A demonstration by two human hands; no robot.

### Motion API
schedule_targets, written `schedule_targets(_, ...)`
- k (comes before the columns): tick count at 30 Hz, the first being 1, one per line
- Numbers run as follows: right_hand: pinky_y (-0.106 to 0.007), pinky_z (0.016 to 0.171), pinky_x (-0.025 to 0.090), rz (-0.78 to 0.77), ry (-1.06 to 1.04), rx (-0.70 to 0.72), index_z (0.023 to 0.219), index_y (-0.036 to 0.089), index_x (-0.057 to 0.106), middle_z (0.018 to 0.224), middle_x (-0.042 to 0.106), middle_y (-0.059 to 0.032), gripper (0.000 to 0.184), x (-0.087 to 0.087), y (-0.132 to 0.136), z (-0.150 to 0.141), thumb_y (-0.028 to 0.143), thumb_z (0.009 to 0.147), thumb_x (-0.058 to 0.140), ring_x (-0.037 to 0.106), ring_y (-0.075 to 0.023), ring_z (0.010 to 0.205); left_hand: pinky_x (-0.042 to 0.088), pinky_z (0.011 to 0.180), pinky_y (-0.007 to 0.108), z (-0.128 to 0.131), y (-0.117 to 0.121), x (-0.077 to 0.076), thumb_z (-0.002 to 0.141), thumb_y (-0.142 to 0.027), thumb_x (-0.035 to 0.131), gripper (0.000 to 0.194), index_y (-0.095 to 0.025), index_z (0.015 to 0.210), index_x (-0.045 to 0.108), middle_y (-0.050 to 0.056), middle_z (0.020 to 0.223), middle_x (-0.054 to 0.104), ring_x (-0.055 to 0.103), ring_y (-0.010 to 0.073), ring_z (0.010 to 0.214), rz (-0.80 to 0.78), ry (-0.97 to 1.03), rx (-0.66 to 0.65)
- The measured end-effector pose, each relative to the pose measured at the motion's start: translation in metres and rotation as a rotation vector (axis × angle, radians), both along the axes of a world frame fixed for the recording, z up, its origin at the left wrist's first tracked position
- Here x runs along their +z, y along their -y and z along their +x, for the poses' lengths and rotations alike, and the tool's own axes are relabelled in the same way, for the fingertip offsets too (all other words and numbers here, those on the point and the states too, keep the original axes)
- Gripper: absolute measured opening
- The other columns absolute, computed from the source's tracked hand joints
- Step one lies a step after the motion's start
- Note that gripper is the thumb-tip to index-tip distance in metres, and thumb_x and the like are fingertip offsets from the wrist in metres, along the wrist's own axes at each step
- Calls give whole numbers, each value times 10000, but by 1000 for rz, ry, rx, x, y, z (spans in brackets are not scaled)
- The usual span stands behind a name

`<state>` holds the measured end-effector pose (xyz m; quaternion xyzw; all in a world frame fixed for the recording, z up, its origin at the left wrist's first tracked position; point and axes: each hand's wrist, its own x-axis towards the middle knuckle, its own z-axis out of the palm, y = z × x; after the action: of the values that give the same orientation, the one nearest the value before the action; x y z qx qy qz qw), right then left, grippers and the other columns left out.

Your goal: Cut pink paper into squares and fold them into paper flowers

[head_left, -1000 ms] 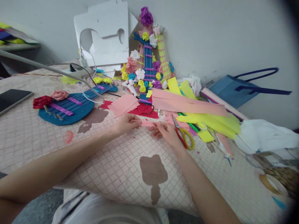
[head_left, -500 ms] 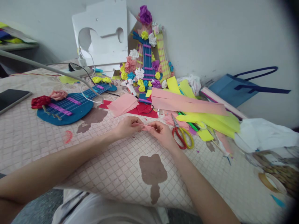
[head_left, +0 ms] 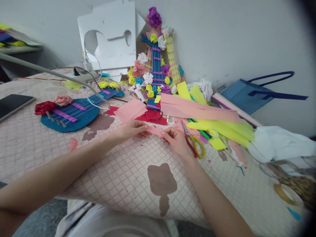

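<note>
Between my hands stretches a narrow folded strip of pink crepe paper (head_left: pixel 155 130). My left hand (head_left: pixel 135 129) pinches its left end, and my right hand (head_left: pixel 174 137) grips the other end between thumb and fingers. Just beyond them lie loose pink paper pieces (head_left: pixel 130 110) on top of red paper (head_left: pixel 154 117). Scissors with one red and one yellow handle (head_left: pixel 195 141) rest right beside my right hand, partly covered by it. A blue paper guitar (head_left: pixel 71 113) with a red and a pink paper rose lies off to the left.
Flower-covered paper guitars (head_left: pixel 156 65) lean at the back by a white cut-out board (head_left: pixel 111 39). A white glue gun (head_left: pixel 137 91) lies before them. Long pink (head_left: pixel 197 107) and yellow strips (head_left: pixel 227 128) spread rightward. A roll of tape (head_left: pixel 286 194) and a phone (head_left: pixel 14 105) flank the table.
My hands have moved slightly apart, and more of the pink strip shows between them. My left fingers have loosened and spread somewhat. My right hand has shifted a little right, over the scissors' red handle.
</note>
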<state>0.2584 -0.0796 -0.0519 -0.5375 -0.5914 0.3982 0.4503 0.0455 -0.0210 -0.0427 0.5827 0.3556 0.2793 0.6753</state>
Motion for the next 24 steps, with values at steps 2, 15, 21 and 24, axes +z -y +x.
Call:
schedule_targets(2, -234, 460, 361, 2, -22, 11, 748, 188, 588, 628, 579, 13, 238, 0, 0, 0, 422, 782, 617, 450, -100, 494, 552, 666, 233, 1, 2, 0, 741, -385, 710, 300, -132, 895, 658, 79, 854, 728, 685, 131, 713, 0, -18, -21)
schedule_targets(15, -234, 480, 363, -2, -21, 19, 737, 186, 591, 626, 580, 11, 238, 5, 2, 1, 419, 776, 621, 466, -105, 520, 533, 687, 237, 1, -1, 5, 767, -487, 630, 400, -132, 948, 654, 76, 918, 698, 652, 143, 782, 105, -63, 67)
schedule_targets(21, -248, 553, 381, 30, 83, 116, 759, 191, 616, 664, 584, 5, 199, 7, 8, -9, 385, 805, 599, 493, -127, 595, 460, 538, 194, 8, 11, 7, 691, -445, 701, 366, -113, 842, 675, 61, 770, 685, 604, 131, 647, 419, -154, -47)
schedule_targets(24, -252, 580, 393, 50, 110, 132, 760, 194, 618, 686, 594, 0, 198, 6, 9, -12, 385, 808, 597, 507, -137, 630, 391, 442, 170, 8, 15, 7, 700, -444, 692, 330, -120, 761, 685, 23, 626, 643, 546, 99, 524, 432, -229, -41)
